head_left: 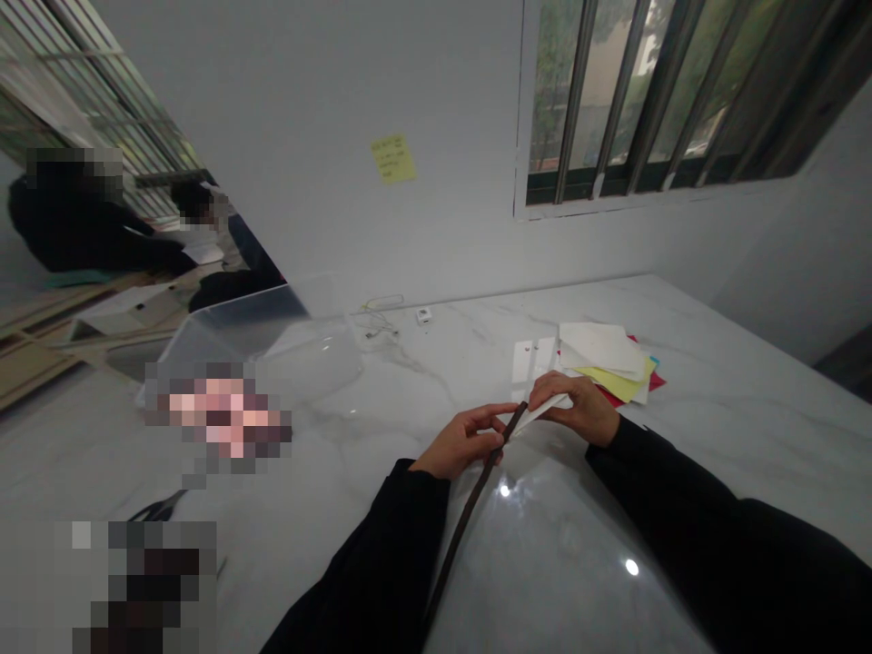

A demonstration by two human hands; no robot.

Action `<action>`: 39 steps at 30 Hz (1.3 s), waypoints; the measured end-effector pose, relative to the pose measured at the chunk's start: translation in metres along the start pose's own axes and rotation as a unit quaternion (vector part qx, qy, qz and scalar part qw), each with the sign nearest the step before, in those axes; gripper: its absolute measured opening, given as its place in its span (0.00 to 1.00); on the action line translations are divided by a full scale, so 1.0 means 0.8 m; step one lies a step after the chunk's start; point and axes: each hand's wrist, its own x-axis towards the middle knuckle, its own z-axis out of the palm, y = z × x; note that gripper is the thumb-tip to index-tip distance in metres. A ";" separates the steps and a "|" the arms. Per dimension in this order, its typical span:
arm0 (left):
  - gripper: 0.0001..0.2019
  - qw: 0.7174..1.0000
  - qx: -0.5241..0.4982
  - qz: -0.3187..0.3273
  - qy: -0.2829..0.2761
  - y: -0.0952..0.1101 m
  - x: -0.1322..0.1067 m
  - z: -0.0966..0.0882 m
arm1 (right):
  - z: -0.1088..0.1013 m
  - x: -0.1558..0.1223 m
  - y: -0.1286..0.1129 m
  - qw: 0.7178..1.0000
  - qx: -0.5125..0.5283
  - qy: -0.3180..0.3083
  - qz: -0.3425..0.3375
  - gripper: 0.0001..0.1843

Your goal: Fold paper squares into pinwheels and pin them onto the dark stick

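Observation:
Over the white marbled table (545, 572), my left hand (463, 443) pinches a long, thin dark brown strip (470, 509) near its upper end. From there the strip slants down toward the bottom edge of the view, beside my left sleeve. My right hand (582, 411) is closed on a narrow piece of white paper (541, 415) that looks folded. The paper's lower end meets the strip at my left fingertips; whether the two are joined cannot be made out. Just beyond my right hand lies a loose pile of white, yellow and red papers (606, 350).
A clear plastic box (320, 363) stands at left, partly behind a blurred patch. Dark-handled scissors (160, 509) lie nearer. Toward the wall are a small white adapter (423, 315) and a thin cable (381, 334). A yellow note (393, 159) is on the wall. People sit at far left.

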 end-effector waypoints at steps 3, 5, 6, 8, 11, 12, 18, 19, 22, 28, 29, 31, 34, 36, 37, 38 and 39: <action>0.30 1.000 0.007 -0.003 0.002 0.000 0.000 0.000 | 0.001 0.000 0.000 1.000 0.000 -0.005 -0.001 0.07; 0.30 1.000 0.014 -0.004 0.006 0.000 0.000 -0.001 | 0.001 0.000 0.001 1.000 -0.001 -0.006 0.004 0.07; 0.30 1.000 0.017 -0.004 0.006 0.000 0.000 -0.001 | 0.001 0.000 0.001 1.000 -0.001 -0.005 0.008 0.07; 0.30 1.000 0.021 -0.003 0.006 0.000 0.000 0.000 | 0.002 -0.001 0.002 1.000 0.007 -0.001 0.028 0.08; 0.31 1.000 0.016 0.000 0.008 -0.001 0.000 0.002 | 0.005 -0.002 0.002 0.994 0.063 -0.011 0.087 0.12; 0.30 1.000 0.015 0.001 0.011 -0.002 0.000 0.003 | 0.006 -0.003 0.002 0.990 0.094 -0.021 0.107 0.14; 0.26 1.000 0.026 0.001 0.015 -0.005 -0.002 0.005 | 0.011 -0.008 0.001 0.961 0.185 -0.070 0.193 0.15; 0.26 1.000 0.027 0.002 0.013 -0.006 -0.002 0.006 | 0.011 -0.009 0.001 0.958 0.189 -0.074 0.201 0.15; 0.25 0.999 0.030 0.002 0.014 -0.006 -0.001 0.006 | 0.010 -0.010 0.003 0.956 0.189 -0.078 0.209 0.15; 0.27 0.998 0.047 -0.008 0.041 -0.007 0.003 0.002 | -0.001 -0.008 0.023 0.957 0.159 -0.054 0.236 0.16; 0.27 0.997 0.056 -0.010 0.045 -0.007 0.002 0.001 | -0.003 -0.008 0.027 0.955 0.160 -0.043 0.247 0.16; 0.26 0.996 0.071 -0.011 0.047 -0.004 0.001 0.000 | -0.008 -0.008 0.035 0.947 0.170 -0.016 0.271 0.18; 0.25 0.996 0.080 -0.015 0.037 -0.003 0.000 0.000 | -0.011 -0.009 0.040 0.937 0.182 0.009 0.298 0.20; 0.26 0.996 0.077 -0.024 0.035 -0.004 0.001 -0.001 | -0.011 -0.009 0.040 0.933 0.186 0.001 0.309 0.21; 0.26 0.996 0.073 -0.027 0.042 -0.006 0.001 -0.001 | -0.010 -0.009 0.040 0.932 0.188 -0.002 0.311 0.22; 0.27 0.996 0.068 -0.029 0.054 -0.008 0.003 -0.002 | -0.009 -0.008 0.040 0.932 0.189 0.004 0.310 0.24; 0.27 0.995 0.059 -0.028 0.073 -0.010 0.004 -0.003 | -0.009 -0.008 0.041 0.933 0.188 0.019 0.306 0.26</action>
